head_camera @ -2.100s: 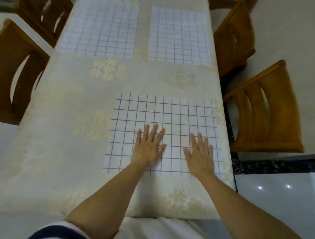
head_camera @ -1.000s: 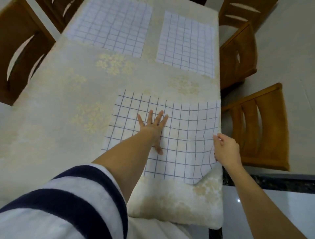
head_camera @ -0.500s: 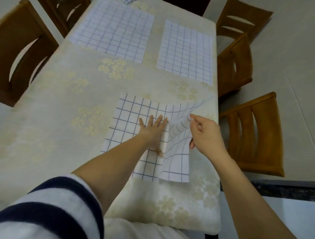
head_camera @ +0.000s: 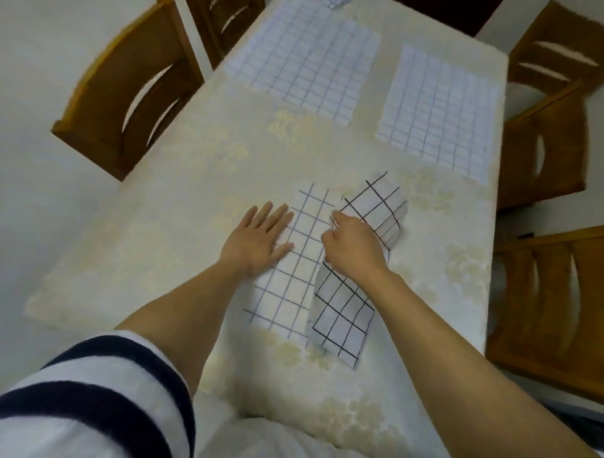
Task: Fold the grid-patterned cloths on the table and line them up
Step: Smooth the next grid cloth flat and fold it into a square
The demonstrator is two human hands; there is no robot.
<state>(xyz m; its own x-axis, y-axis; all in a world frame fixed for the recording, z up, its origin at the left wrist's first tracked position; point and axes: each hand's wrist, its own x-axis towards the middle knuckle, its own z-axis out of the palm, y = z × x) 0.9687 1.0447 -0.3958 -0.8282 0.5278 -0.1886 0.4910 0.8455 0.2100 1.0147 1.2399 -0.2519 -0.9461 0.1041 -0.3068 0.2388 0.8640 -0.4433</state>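
The nearest grid-patterned cloth (head_camera: 291, 278) lies on the table in front of me, its right half lifted and curled over toward the left. My right hand (head_camera: 351, 248) pinches that raised right edge above the cloth's middle. My left hand (head_camera: 258, 237) lies flat with fingers spread on the cloth's left edge, pinning it down. Two more grid cloths lie flat at the far end: one at the far left (head_camera: 304, 60), one at the far right (head_camera: 438, 111).
The table (head_camera: 183, 209) wears a cream floral tablecloth. Wooden chairs stand at the left (head_camera: 127, 94) and along the right side (head_camera: 545, 144), (head_camera: 552, 310). A small bit of another cloth (head_camera: 336, 3) shows at the far top edge.
My right hand has carried the cloth's right edge further left, across its middle. My left hand has slid left to the cloth's left edge. The camera has also shifted.
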